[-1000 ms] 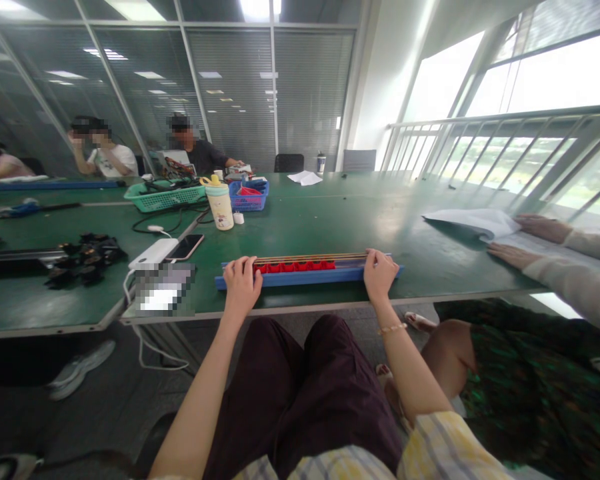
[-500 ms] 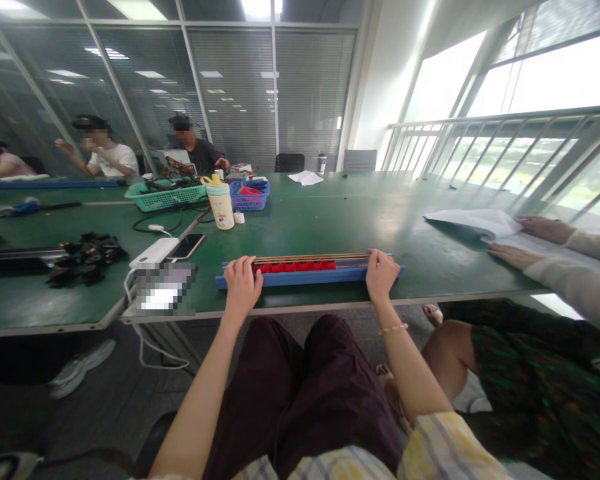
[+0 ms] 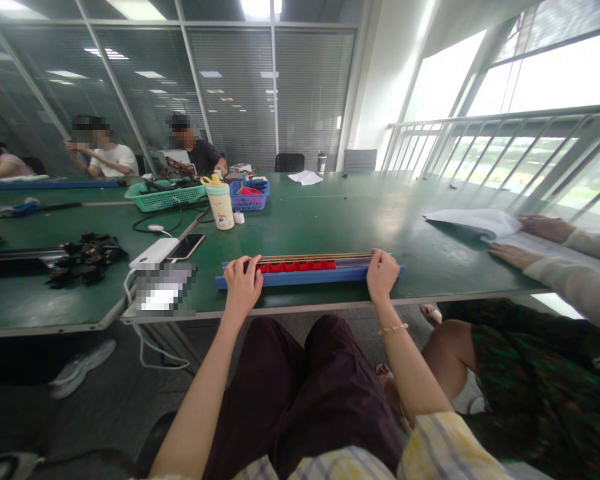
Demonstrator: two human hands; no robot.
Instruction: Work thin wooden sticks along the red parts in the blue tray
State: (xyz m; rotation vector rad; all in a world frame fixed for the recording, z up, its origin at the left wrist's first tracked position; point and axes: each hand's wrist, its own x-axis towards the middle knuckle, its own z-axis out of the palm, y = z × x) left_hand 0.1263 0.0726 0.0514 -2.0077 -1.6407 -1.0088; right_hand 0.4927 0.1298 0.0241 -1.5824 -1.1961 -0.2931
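Observation:
A long blue tray (image 3: 305, 279) lies lengthwise along the near table edge, with a row of red pieces (image 3: 296, 266) in it. Just above the red pieces run several thin yellow-orange strands (image 3: 315, 257), stretched from one hand to the other; whether they are cords or rods I cannot tell. At the tray's left end, my left hand (image 3: 243, 281) is closed around the strands' left ends, thumb by the red pieces. My right hand (image 3: 382, 275), closed too, grips their other ends over the tray's right part. The fingertips are partly hidden.
A phone (image 3: 187, 247), a white power bank (image 3: 155, 254) and a bottle (image 3: 221, 207) stand left of the tray. Behind them are a green basket (image 3: 167, 199) and a blue basket (image 3: 250, 200). A co-worker's hands (image 3: 523, 257) rest on white sheets at right.
The strands and my left fingertips have shifted slightly to the right, and my right hand a touch with them. The tray has stayed in place.

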